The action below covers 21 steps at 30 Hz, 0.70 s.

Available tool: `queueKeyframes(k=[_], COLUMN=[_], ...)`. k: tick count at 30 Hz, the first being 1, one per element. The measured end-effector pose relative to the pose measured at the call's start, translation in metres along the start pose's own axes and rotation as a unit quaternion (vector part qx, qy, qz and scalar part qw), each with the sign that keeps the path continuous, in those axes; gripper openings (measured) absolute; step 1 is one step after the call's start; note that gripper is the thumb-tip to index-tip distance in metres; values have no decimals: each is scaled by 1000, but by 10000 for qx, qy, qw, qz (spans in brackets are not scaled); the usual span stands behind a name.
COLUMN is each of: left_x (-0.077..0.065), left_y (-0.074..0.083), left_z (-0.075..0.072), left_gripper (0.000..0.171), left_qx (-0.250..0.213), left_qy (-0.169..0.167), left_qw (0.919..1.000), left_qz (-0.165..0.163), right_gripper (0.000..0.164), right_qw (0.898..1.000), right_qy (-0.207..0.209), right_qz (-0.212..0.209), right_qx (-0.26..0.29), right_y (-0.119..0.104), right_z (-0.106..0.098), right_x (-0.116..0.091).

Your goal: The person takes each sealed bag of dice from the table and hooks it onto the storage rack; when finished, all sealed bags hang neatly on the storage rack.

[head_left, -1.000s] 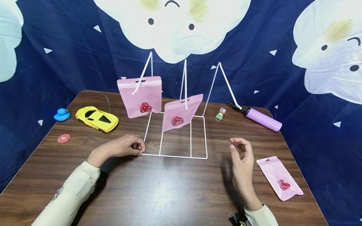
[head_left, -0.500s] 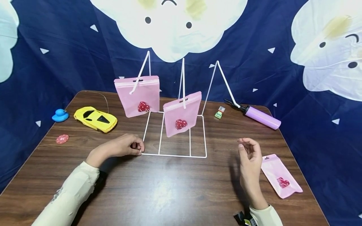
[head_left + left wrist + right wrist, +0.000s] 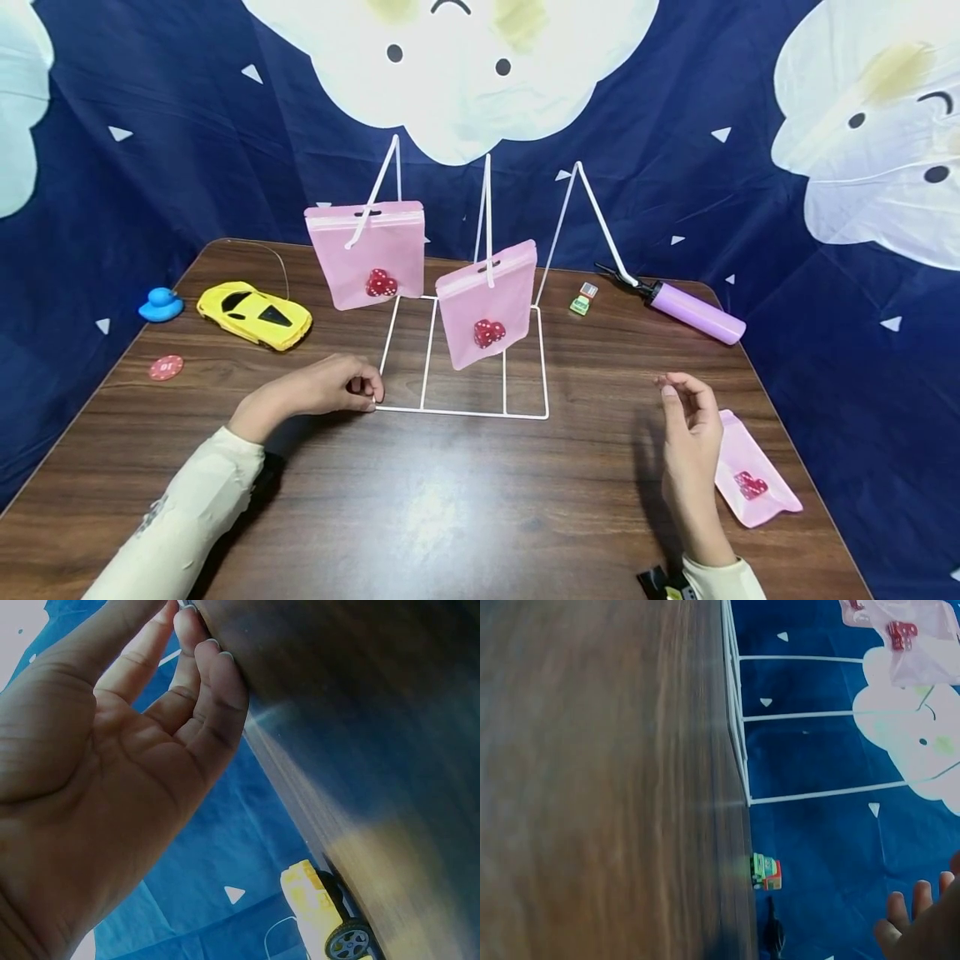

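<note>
My left hand (image 3: 330,387) pinches the near left corner of a white wire display rack (image 3: 463,412) that stands on the table. From the rack's left hook hangs a pink zip pouch (image 3: 330,267) with red dice inside. A second pink pouch (image 3: 510,300) with red dice hangs, slightly turned, on the middle hook; the right hook carries nothing. My right hand (image 3: 693,458), fingers loosely bent and holding nothing, hovers at the right, overlapping the left edge of a third pink pouch (image 3: 759,475) lying on the table with red dice in it.
On the left are a yellow toy car (image 3: 255,315), a blue rubber duck (image 3: 161,306) and a red poker chip (image 3: 166,367). Behind the rack's right side lie a small green toy (image 3: 580,305) and a purple hand pump (image 3: 697,312). A blue cloth with clouds hangs behind.
My right hand has moved to the right, away from the rack and over the lying pouch's edge. The middle pouch has swung round to face forward more. My left hand stays at the corner.
</note>
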<state>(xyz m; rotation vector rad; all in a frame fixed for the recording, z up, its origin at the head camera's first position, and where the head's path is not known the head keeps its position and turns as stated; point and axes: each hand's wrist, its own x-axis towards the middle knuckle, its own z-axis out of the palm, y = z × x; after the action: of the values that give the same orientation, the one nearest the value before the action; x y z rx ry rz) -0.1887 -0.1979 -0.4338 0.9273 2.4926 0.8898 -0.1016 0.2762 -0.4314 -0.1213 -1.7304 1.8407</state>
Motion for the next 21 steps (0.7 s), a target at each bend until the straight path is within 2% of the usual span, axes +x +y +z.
queueKeyframes(k=[14, 21], left_x=[1, 0], left_y=[0, -3], left_z=[1, 1], left_gripper=[12, 12], left_qx=[-27, -41], left_qy=[14, 33], left_qw=[10000, 10000], left_qz=[51, 84], right_gripper=[21, 22], right_qw=[9991, 9950], right_qy=[-64, 170], right_qz=[387, 950], right_qx=[144, 250], right_y=[1, -1], right_z=[-18, -30], right_x=[4, 9])
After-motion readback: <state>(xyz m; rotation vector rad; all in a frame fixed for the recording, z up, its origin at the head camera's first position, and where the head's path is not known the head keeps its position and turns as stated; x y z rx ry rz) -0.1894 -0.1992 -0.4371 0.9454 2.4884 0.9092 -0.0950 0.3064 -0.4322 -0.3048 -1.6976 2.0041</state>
